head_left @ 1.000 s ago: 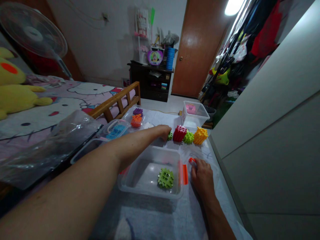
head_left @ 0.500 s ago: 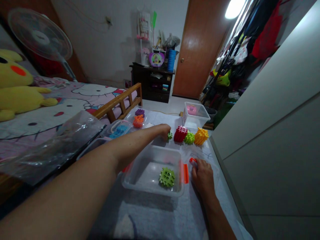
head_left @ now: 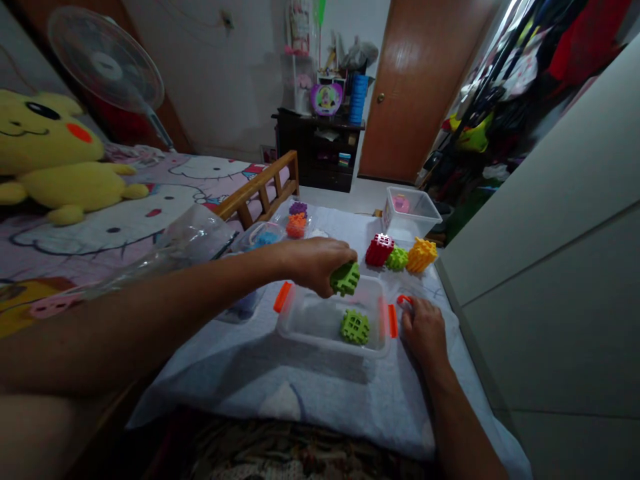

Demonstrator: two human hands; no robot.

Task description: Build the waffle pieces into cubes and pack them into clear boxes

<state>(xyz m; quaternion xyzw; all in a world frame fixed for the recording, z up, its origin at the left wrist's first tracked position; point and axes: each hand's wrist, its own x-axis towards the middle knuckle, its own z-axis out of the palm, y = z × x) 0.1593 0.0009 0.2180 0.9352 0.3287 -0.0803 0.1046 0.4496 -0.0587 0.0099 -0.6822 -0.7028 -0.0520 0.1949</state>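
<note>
My left hand (head_left: 320,263) is closed around green interlocking toy blocks (head_left: 346,278), held over the far side of a clear plastic box (head_left: 305,323) with orange clips. Inside that box, toward its right end, lies another bunch of green blocks (head_left: 355,327). To the right of the box my right hand (head_left: 425,330) rests low over the cloth with curled fingers. A small orange-red plastic piece (head_left: 404,300) shows at its thumb and fingertips; the rest of it is hidden.
Beyond the box stand dark red blocks (head_left: 379,250), light green blocks (head_left: 397,259) and yellow blocks (head_left: 422,255). A clear bin (head_left: 413,212) with a pink item is behind them. Orange blocks (head_left: 297,225) and purple blocks (head_left: 299,211) sit at the back left, near the wooden bed rail (head_left: 260,187).
My left hand has come back from the row of blocks to above the box, bringing green blocks with it. My right hand keeps its place by the box. The camera view has shifted.
</note>
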